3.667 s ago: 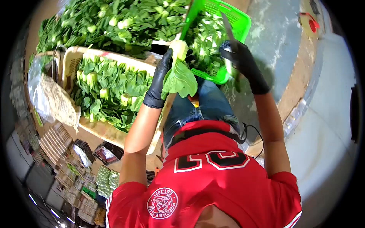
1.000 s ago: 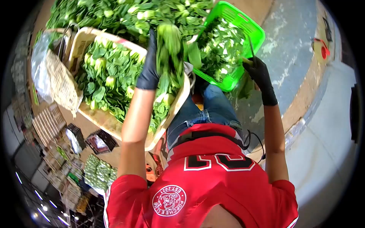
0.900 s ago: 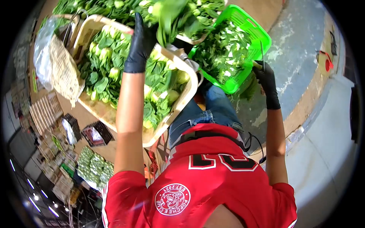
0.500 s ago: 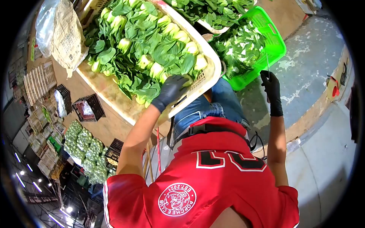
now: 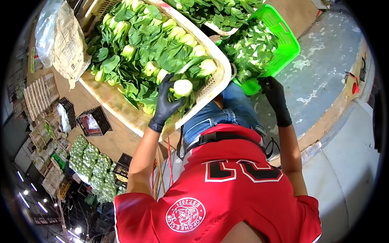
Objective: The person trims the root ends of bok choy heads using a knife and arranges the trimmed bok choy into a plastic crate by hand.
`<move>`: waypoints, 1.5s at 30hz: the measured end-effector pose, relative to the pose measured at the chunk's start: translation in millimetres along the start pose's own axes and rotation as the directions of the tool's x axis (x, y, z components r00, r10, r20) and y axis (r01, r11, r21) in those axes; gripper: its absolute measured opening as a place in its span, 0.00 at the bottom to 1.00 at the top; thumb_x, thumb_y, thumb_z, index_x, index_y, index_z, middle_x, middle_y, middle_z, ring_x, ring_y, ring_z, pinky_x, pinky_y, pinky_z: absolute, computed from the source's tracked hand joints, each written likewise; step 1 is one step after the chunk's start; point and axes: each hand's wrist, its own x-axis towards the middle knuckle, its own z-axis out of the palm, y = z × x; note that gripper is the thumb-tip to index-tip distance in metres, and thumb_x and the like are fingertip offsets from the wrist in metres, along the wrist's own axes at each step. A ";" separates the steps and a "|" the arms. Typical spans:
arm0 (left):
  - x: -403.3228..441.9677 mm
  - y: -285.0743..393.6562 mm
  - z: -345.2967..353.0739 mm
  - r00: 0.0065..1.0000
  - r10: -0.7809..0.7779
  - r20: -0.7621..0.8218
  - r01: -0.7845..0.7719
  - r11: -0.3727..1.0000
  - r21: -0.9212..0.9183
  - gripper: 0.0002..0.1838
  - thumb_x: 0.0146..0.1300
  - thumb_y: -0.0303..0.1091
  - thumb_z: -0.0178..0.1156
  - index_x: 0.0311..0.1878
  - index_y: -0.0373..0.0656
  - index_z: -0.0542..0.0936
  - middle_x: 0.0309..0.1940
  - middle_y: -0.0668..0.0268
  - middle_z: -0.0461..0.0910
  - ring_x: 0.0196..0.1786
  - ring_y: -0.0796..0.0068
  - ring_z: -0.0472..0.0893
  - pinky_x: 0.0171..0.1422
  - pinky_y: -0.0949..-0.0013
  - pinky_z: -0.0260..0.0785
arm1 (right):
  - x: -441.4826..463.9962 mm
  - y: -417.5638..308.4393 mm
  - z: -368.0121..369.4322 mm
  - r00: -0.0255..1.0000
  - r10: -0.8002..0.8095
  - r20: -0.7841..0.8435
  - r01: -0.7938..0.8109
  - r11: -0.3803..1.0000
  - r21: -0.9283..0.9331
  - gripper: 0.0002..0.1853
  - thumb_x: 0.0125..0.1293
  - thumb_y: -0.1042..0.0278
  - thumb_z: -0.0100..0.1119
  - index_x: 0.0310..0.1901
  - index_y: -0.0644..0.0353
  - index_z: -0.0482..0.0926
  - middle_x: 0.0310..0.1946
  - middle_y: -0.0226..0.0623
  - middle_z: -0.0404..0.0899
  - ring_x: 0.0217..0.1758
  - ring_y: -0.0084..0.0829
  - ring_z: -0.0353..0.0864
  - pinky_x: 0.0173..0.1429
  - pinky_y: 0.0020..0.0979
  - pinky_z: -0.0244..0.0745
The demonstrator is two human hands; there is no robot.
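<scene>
My left hand, in a black glove, has its fingers and thumb around a bok choy, pale base up, at the near right corner of the cream crate. Rows of bok choy lie in that crate beside the hand. Black-gloved too, my right hand is curled at the near edge of the green basket. What its fingers hold is hidden; no knife blade can be made out. Cut leaves lie in the basket.
More bok choy fills another crate beyond. A paper sack and clear plastic hang at the cream crate's left end. Dark crates and bagged greens stand on the floor at left. A red object lies far right.
The left hand let go of a bundle in the crate's corner and now grips a bok choy. My right hand has moved slightly left, and the knife blade seen before no longer shows.
</scene>
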 end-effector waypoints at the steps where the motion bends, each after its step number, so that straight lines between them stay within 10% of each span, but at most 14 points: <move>1: 6.4 14.1 -7.8 0.998 -0.038 0.041 0.046 0.976 -0.212 0.33 0.43 0.32 0.68 0.55 0.39 0.68 0.56 0.55 0.69 0.61 0.58 0.67 0.67 0.60 0.55 | -2.1 -5.7 3.7 0.999 -0.023 0.036 0.022 1.000 0.003 0.10 0.61 0.63 0.57 0.37 0.62 0.79 0.30 0.45 0.81 0.28 0.35 0.81 0.34 0.33 0.73; 3: 15.0 58.7 -17.7 0.951 -0.270 0.149 0.306 0.764 -0.568 0.37 0.45 0.38 0.67 0.58 0.36 0.64 0.54 0.59 0.71 0.58 0.65 0.70 0.65 0.63 0.58 | -10.9 -28.4 11.3 0.989 -0.113 0.098 0.106 0.992 0.075 0.09 0.59 0.65 0.60 0.35 0.62 0.79 0.26 0.42 0.80 0.26 0.31 0.80 0.31 0.33 0.71; 8: 63.8 124.3 18.8 0.897 -0.143 0.419 0.420 0.573 -0.704 0.38 0.54 0.50 0.60 0.61 0.34 0.64 0.54 0.60 0.73 0.55 0.68 0.73 0.62 0.67 0.62 | -19.7 -131.0 -15.1 0.908 -0.414 0.069 0.354 0.844 0.404 0.20 0.56 0.66 0.65 0.48 0.64 0.73 0.30 0.38 0.78 0.27 0.23 0.76 0.34 0.27 0.74; 11: 79.5 149.5 53.0 0.825 -0.094 0.557 0.530 0.474 -0.703 0.30 0.61 0.50 0.55 0.58 0.36 0.68 0.52 0.60 0.74 0.54 0.70 0.74 0.59 0.68 0.64 | -4.2 -129.9 -23.3 0.702 -0.690 -0.176 0.711 0.690 0.131 0.25 0.54 0.62 0.68 0.50 0.65 0.72 0.35 0.45 0.78 0.32 0.32 0.78 0.38 0.29 0.74; 13: 86.6 146.4 65.6 0.554 -0.150 0.819 0.831 0.037 -0.555 0.30 0.67 0.51 0.45 0.64 0.39 0.63 0.57 0.53 0.71 0.55 0.59 0.75 0.62 0.56 0.67 | -0.9 -131.4 -47.8 0.906 -0.384 0.178 0.333 0.907 0.259 0.25 0.55 0.60 0.67 0.51 0.65 0.73 0.42 0.42 0.79 0.44 0.27 0.77 0.50 0.29 0.71; 21: 113.7 186.9 119.3 0.836 0.080 0.544 0.154 0.916 -0.371 0.30 0.49 0.37 0.71 0.53 0.37 0.70 0.43 0.63 0.77 0.44 0.74 0.77 0.51 0.69 0.69 | -20.9 -69.6 -84.1 0.950 -0.311 -0.004 0.308 0.938 0.159 0.22 0.52 0.66 0.69 0.47 0.64 0.75 0.38 0.41 0.78 0.39 0.28 0.78 0.44 0.29 0.72; 23: 111.3 191.2 126.3 0.828 0.059 0.558 0.110 0.958 -0.266 0.33 0.46 0.39 0.73 0.53 0.37 0.69 0.43 0.61 0.77 0.45 0.72 0.77 0.51 0.68 0.69 | -24.5 -56.9 -75.1 0.847 -0.497 -0.188 0.515 0.855 0.060 0.24 0.51 0.67 0.69 0.49 0.64 0.73 0.37 0.40 0.78 0.37 0.30 0.77 0.43 0.30 0.72; 27: 123.3 194.5 125.3 0.679 0.006 0.734 0.234 0.946 -0.225 0.33 0.45 0.29 0.72 0.56 0.37 0.68 0.48 0.63 0.75 0.50 0.75 0.73 0.57 0.70 0.66 | -28.8 -53.2 -87.5 0.898 -0.432 -0.083 0.438 0.866 0.240 0.20 0.52 0.71 0.64 0.47 0.65 0.73 0.35 0.42 0.77 0.37 0.34 0.78 0.44 0.31 0.73; 31: 138.7 194.4 121.4 0.467 0.092 0.879 -0.023 0.996 -0.091 0.35 0.42 0.29 0.72 0.56 0.39 0.69 0.48 0.66 0.74 0.50 0.75 0.73 0.58 0.72 0.65 | -19.2 -12.5 -90.8 0.862 -0.505 -0.045 0.505 0.848 0.159 0.19 0.53 0.60 0.65 0.40 0.65 0.75 0.33 0.47 0.78 0.33 0.42 0.79 0.37 0.35 0.73; 36: 134.9 202.2 129.4 0.563 0.025 0.826 0.401 0.865 -0.300 0.31 0.47 0.32 0.71 0.55 0.37 0.69 0.45 0.65 0.77 0.47 0.76 0.76 0.55 0.71 0.68 | -32.2 -9.3 -104.0 0.915 -0.207 -0.345 0.089 0.941 -0.327 0.15 0.51 0.55 0.64 0.27 0.58 0.75 0.21 0.42 0.74 0.24 0.43 0.78 0.29 0.38 0.72; 39: 132.7 198.5 139.3 0.598 -0.015 0.801 0.443 0.839 -0.315 0.30 0.48 0.30 0.70 0.55 0.37 0.69 0.45 0.66 0.77 0.47 0.78 0.76 0.54 0.72 0.68 | -46.5 -26.9 -89.0 0.880 -0.387 -0.277 0.254 0.874 -0.414 0.12 0.49 0.64 0.65 0.24 0.58 0.71 0.20 0.40 0.72 0.21 0.43 0.74 0.26 0.39 0.70; 45: 124.3 202.7 140.4 0.618 0.087 0.781 0.090 0.980 -0.180 0.30 0.45 0.35 0.73 0.52 0.39 0.72 0.43 0.63 0.78 0.46 0.75 0.76 0.54 0.71 0.67 | -33.0 15.7 -57.7 0.903 -0.354 -0.244 0.253 0.896 -0.364 0.12 0.51 0.61 0.64 0.23 0.59 0.73 0.17 0.42 0.72 0.21 0.45 0.75 0.26 0.40 0.70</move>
